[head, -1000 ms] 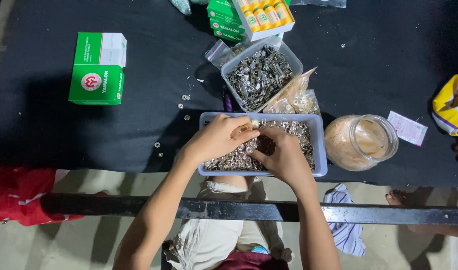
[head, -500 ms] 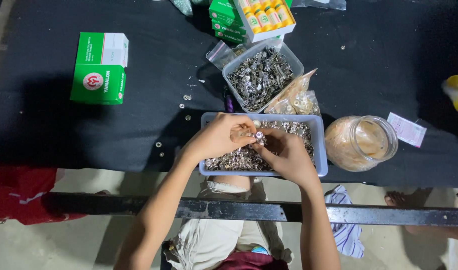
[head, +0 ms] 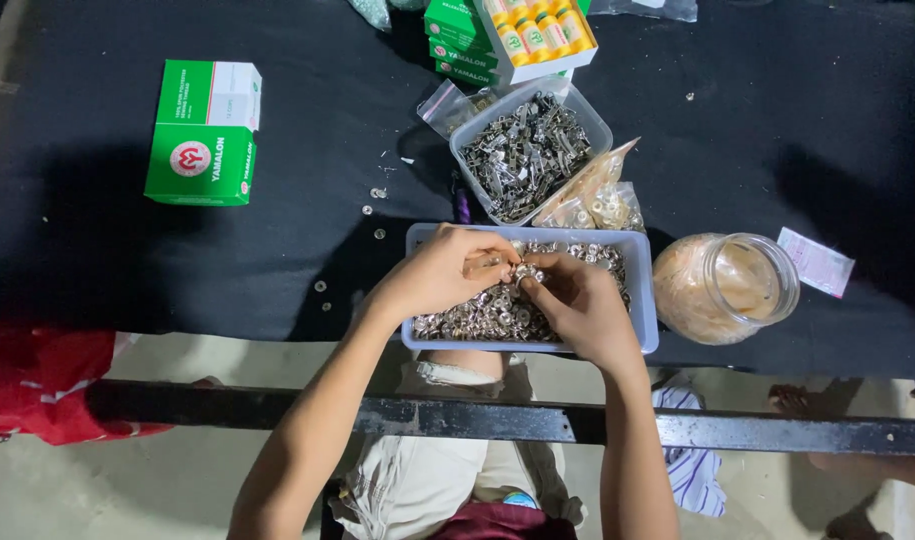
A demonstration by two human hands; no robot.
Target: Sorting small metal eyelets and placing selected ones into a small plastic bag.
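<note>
My left hand (head: 447, 272) and my right hand (head: 575, 303) meet over a pale blue plastic tray (head: 646, 320) full of small silver metal rings. Between the fingertips of both hands sits a small silver metal piece (head: 524, 271), pinched from both sides. The tray rests at the near edge of a black table (head: 277, 260). The rings under my palms are hidden.
Behind the tray stand a clear tub of silver clips (head: 530, 148), a plastic bag of rings (head: 597, 196) and boxes of small yellow bottles (head: 537, 30). A clear jar (head: 725, 287) lies at right, a green-and-white box (head: 205, 132) at left. Loose rings dot the table.
My hands have drawn closer together over the tray, fingertips now meeting on the small metal piece. Nothing else on the table has moved.
</note>
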